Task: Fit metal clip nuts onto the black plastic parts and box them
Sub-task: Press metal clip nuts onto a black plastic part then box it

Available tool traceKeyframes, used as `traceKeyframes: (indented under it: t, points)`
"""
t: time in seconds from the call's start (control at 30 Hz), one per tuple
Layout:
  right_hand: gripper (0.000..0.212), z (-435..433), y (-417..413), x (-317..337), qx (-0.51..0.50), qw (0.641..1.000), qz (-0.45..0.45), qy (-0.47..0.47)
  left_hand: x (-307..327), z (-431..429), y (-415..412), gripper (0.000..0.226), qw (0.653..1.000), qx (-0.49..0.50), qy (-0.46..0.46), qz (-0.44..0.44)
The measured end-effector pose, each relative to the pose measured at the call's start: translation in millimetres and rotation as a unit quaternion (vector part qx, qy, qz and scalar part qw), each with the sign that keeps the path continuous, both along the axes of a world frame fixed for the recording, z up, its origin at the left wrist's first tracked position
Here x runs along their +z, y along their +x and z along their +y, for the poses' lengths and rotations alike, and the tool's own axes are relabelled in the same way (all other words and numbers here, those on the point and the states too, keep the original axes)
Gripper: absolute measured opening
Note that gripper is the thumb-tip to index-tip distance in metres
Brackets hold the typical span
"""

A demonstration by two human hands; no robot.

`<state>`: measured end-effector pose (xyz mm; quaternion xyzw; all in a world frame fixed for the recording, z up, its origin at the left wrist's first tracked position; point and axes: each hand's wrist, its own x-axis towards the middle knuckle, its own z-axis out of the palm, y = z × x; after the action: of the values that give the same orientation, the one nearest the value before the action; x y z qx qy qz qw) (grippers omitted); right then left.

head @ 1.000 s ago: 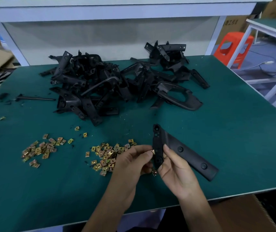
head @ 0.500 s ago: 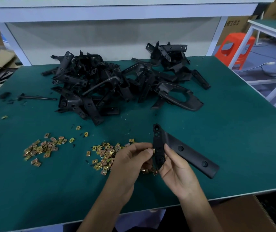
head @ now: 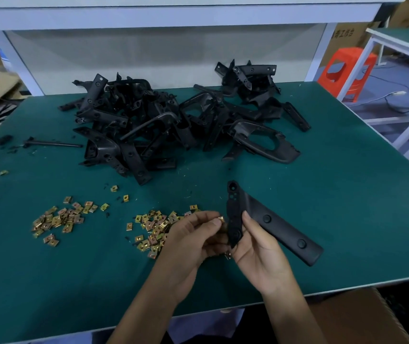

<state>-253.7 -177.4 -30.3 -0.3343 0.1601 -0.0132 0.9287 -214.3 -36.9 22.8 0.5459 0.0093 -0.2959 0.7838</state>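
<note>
Nut (head: pixel 221 218) pinched by left hand (head: pixel 193 238), part (head: pixel 273 227) gripped by right hand (head: pixel 258 254), parts pile (head: pixel 149 125) behind

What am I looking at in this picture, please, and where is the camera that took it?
There is no machine here: a person works with bare hands, and the camera sits on their head, looking forward and down. On the green table lie a heap of black plastic parts and, nearer the person, two scatters of small brass-coloured clip nuts. The right hand holds one long black part by its narrow end, and the left hand pinches a single clip nut at that part's edge. A cardboard box shows below the table's near edge.
</note>
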Motion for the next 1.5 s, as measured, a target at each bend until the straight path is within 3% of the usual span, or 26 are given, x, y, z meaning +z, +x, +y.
traceKeyframes:
  t: [0.3,0.43,0.5,0.57,0.7,0.8,0.87,0.93,1.03,1.17,1.23,1.37,1.47,1.5]
  points:
    - [0.032,1,-1,-3,-0.003,0.998,-0.018,-0.053,-2,4,3,0.01,0.997,-0.024,0.064,-0.036]
    - [0.035,4,0,1,-0.003,0.995,-0.036,-0.088,-3,7,5,0.019,0.999,-0.024,0.027,0.025]
    - [0.042,6,0,2,-0.008,0.994,-0.04,-0.103,-5,7,4,0.016,0.999,-0.01,0.01,0.034]
    - [0.041,7,-1,4,-0.017,0.992,-0.038,-0.117,-9,8,2,0.027,1.0,-0.005,-0.004,0.028]
    - [0.045,7,-5,-1,-0.014,0.991,-0.032,-0.131,-12,10,4,0.047,1.0,-0.027,-0.016,0.002]
    - [0.042,-2,-12,-1,-0.019,0.99,-0.037,-0.134,-7,3,4,0.039,0.997,-0.068,-0.003,-0.044]
    - [0.037,-13,-16,2,-0.038,0.993,-0.033,-0.109,-3,-4,8,0.031,0.987,-0.09,0.052,-0.119]
    - [0.025,-26,-23,2,-0.085,0.995,-0.024,-0.051,-4,-8,19,0.021,0.945,-0.057,0.196,-0.254]
    - [0.021,-41,-32,2,-0.168,0.985,-0.022,0.017,-9,-12,34,0.018,0.804,-0.028,0.411,-0.428]
    - [0.021,-42,-31,3,-0.192,0.98,-0.02,0.053,-30,-32,34,0.027,0.694,-0.145,0.487,-0.51]
    - [0.021,-42,-30,3,-0.187,0.981,-0.017,0.057,-36,-37,29,0.021,0.673,-0.169,0.495,-0.524]
    - [0.021,-39,-32,3,-0.157,0.987,-0.007,0.044,-36,-38,26,0.004,0.692,-0.165,0.479,-0.514]
    - [0.019,-30,-32,7,-0.112,0.992,-0.013,0.048,-26,-32,24,0.006,0.806,-0.132,0.393,-0.422]
    - [0.031,-26,-32,7,-0.095,0.994,-0.021,0.053,-21,-29,23,0.01,0.84,-0.116,0.359,-0.39]
